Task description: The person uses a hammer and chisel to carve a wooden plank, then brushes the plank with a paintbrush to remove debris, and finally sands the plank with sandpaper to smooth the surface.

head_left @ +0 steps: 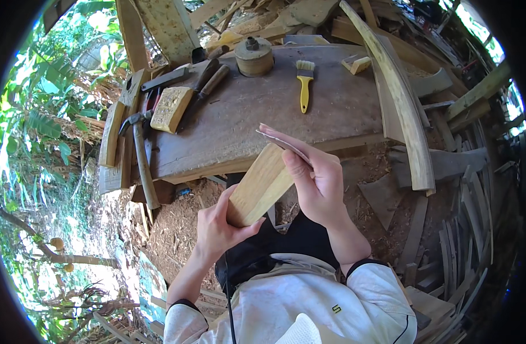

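A pale, smooth wooden block (262, 186) is held tilted in front of my body, short of the workbench's near edge. My left hand (217, 221) is closed around its lower end, thumb along the near side. At the block's upper end my right hand (314, 178) pinches a thin folded sheet, seemingly sandpaper (283, 141), between thumb and fingers. The sheet lies against or very near the block's end; exact contact is hard to see. Beyond them, a yellow-handled paintbrush (304, 86) rests on the bench, bristles pointing away.
On the wooden workbench (246, 126) are a hammer (141, 155) overhanging the left edge, a carved wood block (172, 109), chisels (212, 80), a round lidded pot (254, 57) and a small offcut (356, 64). A long curved timber (398, 97) leans at right. Scrap wood surrounds the bench.
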Demonstrator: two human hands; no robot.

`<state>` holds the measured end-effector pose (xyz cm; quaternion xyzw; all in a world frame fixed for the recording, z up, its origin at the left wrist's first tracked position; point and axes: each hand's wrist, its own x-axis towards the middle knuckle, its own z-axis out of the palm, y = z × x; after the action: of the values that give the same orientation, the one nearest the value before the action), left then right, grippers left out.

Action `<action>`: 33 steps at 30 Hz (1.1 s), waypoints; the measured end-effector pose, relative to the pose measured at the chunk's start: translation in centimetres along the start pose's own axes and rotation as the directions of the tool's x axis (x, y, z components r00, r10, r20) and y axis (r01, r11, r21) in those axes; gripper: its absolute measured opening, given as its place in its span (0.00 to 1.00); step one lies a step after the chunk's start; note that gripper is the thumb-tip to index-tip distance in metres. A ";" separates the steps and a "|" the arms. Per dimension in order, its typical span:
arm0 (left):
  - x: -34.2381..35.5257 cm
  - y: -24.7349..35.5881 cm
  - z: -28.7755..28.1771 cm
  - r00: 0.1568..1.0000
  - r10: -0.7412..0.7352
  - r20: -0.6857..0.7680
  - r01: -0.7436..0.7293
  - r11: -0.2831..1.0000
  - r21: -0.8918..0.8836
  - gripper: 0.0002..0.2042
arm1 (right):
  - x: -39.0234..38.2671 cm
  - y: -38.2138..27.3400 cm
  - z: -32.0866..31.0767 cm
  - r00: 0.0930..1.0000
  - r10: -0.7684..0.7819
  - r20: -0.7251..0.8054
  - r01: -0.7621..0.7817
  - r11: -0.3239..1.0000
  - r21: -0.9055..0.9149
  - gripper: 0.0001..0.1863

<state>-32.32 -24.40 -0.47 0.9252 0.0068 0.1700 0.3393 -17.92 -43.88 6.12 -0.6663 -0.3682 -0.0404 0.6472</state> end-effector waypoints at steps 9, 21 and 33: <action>0.3 -0.5 -2.0 0.998 -0.056 0.031 0.052 0.993 0.104 0.38 | -0.6 0.9 0.6 0.999 -0.019 0.037 0.025 0.988 -0.155 0.18; 0.6 -0.5 -3.0 0.977 -0.169 0.127 0.157 0.983 0.098 0.36 | -1.2 1.4 0.9 1.000 0.016 -0.010 -0.017 0.985 -0.174 0.17; 0.9 -0.3 -3.6 0.962 -0.175 0.209 0.165 0.984 0.067 0.35 | -2.2 2.1 1.0 0.999 0.035 -0.024 -0.040 0.974 -0.225 0.17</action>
<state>-32.57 -21.80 2.19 0.9422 0.0536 0.0393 0.3285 -18.79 -43.68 3.02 -0.7417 -0.3422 -0.0762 0.5719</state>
